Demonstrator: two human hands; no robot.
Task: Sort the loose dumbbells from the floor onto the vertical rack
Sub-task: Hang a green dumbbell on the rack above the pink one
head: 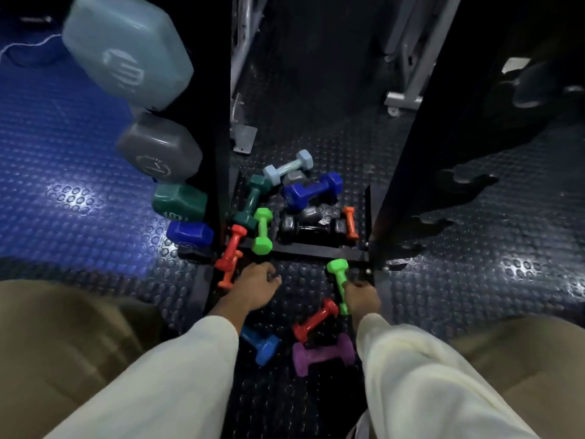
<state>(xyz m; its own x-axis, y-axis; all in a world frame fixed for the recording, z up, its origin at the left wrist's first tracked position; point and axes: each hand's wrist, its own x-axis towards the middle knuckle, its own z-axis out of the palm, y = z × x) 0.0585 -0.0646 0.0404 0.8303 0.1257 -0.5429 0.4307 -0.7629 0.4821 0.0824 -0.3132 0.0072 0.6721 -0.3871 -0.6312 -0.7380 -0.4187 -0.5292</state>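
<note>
A: Where are the hands?

B: The right hand point(362, 296) is wrapped around a green dumbbell point(339, 282) near the rack base point(316, 248), probably lifting it for racking. The left hand point(254, 288) hovers curled and seemingly empty beside an orange dumbbell point(229, 270).

A: And the others?

B: Scattered on the floor point(443, 280). Bigger ones sit on the rack's left upright point(218, 137).

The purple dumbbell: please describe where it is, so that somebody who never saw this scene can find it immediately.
Start at the black rack base bar lying across the studded floor, then come toward the camera to the right hand holding a green dumbbell. Just below that wrist lies the purple dumbbell, beside the red dumbbell. It is the only purple one, short with thick ends.
</note>
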